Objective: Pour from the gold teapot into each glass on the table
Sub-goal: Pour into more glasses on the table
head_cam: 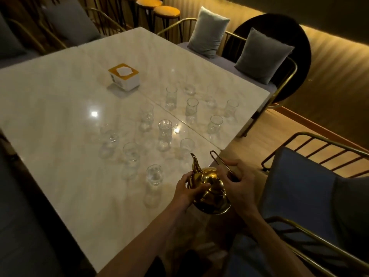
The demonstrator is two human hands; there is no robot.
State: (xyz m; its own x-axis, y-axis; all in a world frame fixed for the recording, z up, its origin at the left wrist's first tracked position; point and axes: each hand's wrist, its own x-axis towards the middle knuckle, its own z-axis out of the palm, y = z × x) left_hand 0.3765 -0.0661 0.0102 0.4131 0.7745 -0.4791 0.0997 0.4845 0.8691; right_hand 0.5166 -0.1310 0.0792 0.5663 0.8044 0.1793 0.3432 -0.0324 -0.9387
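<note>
gold teapot (pixel 209 188) held above the table (pixel 60 108) corner, left hand (pixel 187 188) cupping its body, right hand (pixel 237 182) gripping the thin handle, teapot base partly hidden, clear glasses (pixel 165 134) faint against marble, their contents unreadable

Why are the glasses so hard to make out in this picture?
Head view: dim amber lighting, a glare spot on the glossy table, clear glasses blending into the marble; wide-angle lens bends the edges; the gold teapot alone shines.
</note>
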